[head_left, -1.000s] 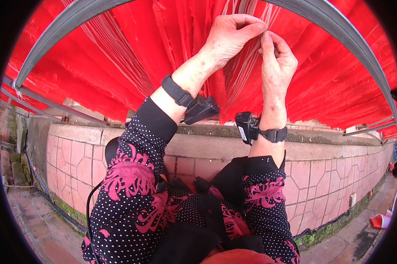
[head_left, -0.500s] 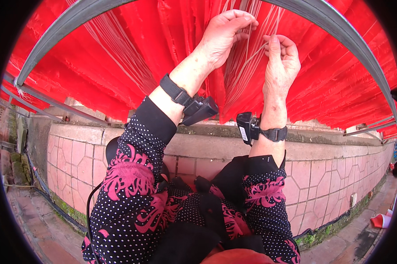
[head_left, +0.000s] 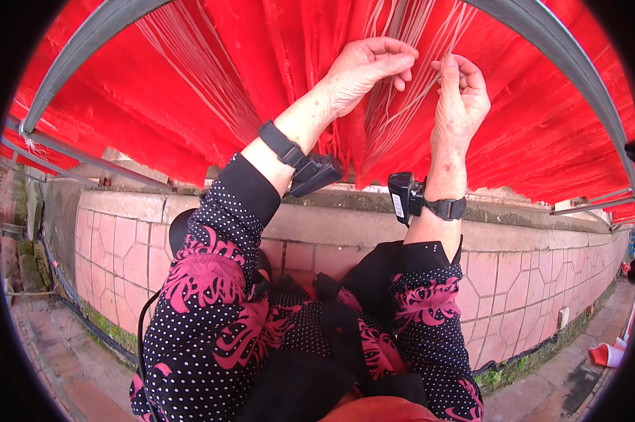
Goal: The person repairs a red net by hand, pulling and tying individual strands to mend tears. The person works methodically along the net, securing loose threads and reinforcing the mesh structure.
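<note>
Thin, pale strings (head_left: 384,125) run in a bunch between folds of wrinkly red cloth (head_left: 535,116), by both hands. The left hand (head_left: 366,70) and right hand (head_left: 461,102) are apart, fingers curled; I cannot tell if either pinches a string. A smooth gray bar (head_left: 569,58) crosses the cloth. Pink tiles (head_left: 479,288) lie below. One black wrist box (head_left: 403,184) has a white label (head_left: 398,205), too small to read.

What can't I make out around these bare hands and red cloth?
Head view:
- Thin pale strings: upper ends, cut off by the top edge.
- Curved grey metal rail: upper stretch, likewise.
- Bare left hand, bare right hand: any pinched string, too fine to tell.
</note>
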Available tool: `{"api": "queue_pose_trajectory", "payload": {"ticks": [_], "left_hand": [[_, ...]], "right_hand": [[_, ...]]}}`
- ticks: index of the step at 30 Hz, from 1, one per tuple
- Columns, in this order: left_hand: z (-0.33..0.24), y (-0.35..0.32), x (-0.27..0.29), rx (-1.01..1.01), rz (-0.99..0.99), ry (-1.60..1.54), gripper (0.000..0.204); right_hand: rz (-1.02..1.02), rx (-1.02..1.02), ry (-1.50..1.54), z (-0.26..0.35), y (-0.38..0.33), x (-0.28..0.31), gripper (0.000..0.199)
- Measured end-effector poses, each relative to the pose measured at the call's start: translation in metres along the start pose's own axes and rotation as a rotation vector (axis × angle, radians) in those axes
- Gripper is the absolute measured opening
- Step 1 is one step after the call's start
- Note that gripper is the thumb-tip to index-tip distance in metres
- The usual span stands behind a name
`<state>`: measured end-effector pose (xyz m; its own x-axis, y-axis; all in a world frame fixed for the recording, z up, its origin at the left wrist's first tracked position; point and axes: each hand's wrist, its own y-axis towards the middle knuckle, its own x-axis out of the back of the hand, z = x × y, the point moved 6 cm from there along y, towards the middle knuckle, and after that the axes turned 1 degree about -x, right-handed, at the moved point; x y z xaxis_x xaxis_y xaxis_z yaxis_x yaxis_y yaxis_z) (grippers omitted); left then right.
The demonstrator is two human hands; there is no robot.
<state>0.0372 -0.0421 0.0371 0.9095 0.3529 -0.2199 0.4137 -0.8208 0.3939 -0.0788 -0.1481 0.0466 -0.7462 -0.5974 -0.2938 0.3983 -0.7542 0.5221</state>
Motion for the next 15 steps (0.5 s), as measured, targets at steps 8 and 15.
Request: {"api": "queue_pose_trajectory", "payload": {"ticks": [8,15], "left_hand": [[0.061,-0.029,0.008,0.172,-0.04,-0.038,0.024],[0.117,-0.058,0.006,0.238,-0.136,-0.021,0.013]], "right_hand": [[0.081,-0.004,-0.001,-0.013,-0.009,-0.007,0.023],[0.17,-0.132,-0.152,-0.039,-0.038,-0.007,0.015]]}}
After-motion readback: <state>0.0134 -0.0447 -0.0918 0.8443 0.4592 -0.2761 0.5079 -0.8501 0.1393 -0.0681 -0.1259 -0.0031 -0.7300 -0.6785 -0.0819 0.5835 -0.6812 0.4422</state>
